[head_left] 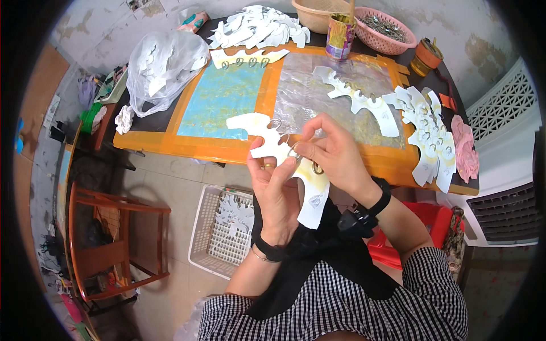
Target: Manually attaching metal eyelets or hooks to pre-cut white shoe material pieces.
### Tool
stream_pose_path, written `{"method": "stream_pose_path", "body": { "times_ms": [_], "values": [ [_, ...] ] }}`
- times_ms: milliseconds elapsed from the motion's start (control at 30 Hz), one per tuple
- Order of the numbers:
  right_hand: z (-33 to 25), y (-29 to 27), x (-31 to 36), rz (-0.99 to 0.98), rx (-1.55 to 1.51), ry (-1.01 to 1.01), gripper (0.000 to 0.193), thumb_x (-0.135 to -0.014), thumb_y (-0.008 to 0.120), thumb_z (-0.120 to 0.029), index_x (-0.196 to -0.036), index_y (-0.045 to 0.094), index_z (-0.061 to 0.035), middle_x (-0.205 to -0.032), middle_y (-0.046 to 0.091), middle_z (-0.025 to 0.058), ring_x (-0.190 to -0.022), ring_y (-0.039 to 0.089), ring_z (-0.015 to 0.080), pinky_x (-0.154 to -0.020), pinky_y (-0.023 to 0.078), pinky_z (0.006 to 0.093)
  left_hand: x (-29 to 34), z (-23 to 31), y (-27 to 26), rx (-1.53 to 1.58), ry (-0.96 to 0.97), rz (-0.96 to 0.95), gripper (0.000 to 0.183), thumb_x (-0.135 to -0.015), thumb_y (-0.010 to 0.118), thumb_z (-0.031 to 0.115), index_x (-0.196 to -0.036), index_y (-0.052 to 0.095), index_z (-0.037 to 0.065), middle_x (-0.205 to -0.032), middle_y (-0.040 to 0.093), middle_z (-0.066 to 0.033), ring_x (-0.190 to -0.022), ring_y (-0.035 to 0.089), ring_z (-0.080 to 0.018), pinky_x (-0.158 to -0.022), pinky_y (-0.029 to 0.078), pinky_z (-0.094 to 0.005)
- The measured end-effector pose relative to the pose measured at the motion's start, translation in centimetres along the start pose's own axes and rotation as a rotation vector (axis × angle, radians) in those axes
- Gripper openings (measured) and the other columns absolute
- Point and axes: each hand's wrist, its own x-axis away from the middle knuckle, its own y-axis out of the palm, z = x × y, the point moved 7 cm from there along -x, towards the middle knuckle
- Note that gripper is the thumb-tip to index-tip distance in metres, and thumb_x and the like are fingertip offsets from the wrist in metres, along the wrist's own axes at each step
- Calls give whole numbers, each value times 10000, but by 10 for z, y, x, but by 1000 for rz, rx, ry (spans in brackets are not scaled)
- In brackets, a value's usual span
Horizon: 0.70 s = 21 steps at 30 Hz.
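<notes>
A white scalloped piece (313, 199), curved and with yellowish smears, is held in front of me over the table's near edge. My left hand (274, 196) is closed on it from below, thumb on its upper face. Metal rings (277, 123) sit in the notches along its edge. The thumb and forefinger of my right hand (338, 156) are pinched at one of these rings, mid-piece; the fingertips partly hide it. On the table beyond, a similar scalloped piece (387, 116) lies at the right, and another with several rings (250, 58) lies at the far left.
Overlapping ringed pieces (426, 136) lie at the right edge beside a pink cloth (464, 148). A white heap (259, 27), a plastic bag (165, 68), a smeared can (340, 37) and a pink basket (387, 31) stand behind. Below are a white crate (196, 250) and a wooden chair (102, 250).
</notes>
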Motion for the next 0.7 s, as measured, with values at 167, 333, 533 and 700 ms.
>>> {"method": "stream_pose_path", "body": {
  "times_ms": [167, 333, 533, 700],
  "values": [
    [-16, -2, 0, 11, 322, -332, 82, -888, 702, -39, -928, 649, 8, -957, 555, 47, -766, 577, 99, -659, 472, 234, 0, 10, 3, -81, 123, 19, 725, -858, 640, -99, -1456, 282, 102, -1353, 456, -122, -1223, 508, -205, -1002, 461, -347],
    [-33, -3, 2, -70, 534, -296, 103, -879, 714, -19, -981, 717, -6, -1036, 552, 42, -854, 569, 84, -689, 468, 215, -1, 7, 6, -128, 171, -9, 771, -880, 635, -69, -1513, 226, 93, -1399, 432, -113, -1248, 499, -201, -1012, 441, -330],
    [-51, -15, -15, -154, 644, -288, 153, -823, 774, -128, -913, 749, -8, -950, 594, 69, -802, 613, 156, -695, 488, 283, -1, 5, 7, 16, 102, -56, 835, -887, 661, -19, -1549, 166, 97, -1430, 376, -110, -1284, 473, -212, -1037, 425, -347],
    [-50, -28, -43, -322, 813, -319, 177, -764, 798, -150, -865, 753, -12, -921, 592, 76, -819, 617, 194, -728, 480, 309, 2, 6, 14, -327, 135, -197, 886, -877, 697, -6, -1550, 126, 85, -1472, 302, -128, -1209, 520, -231, -1000, 454, -355]
  ]
}}
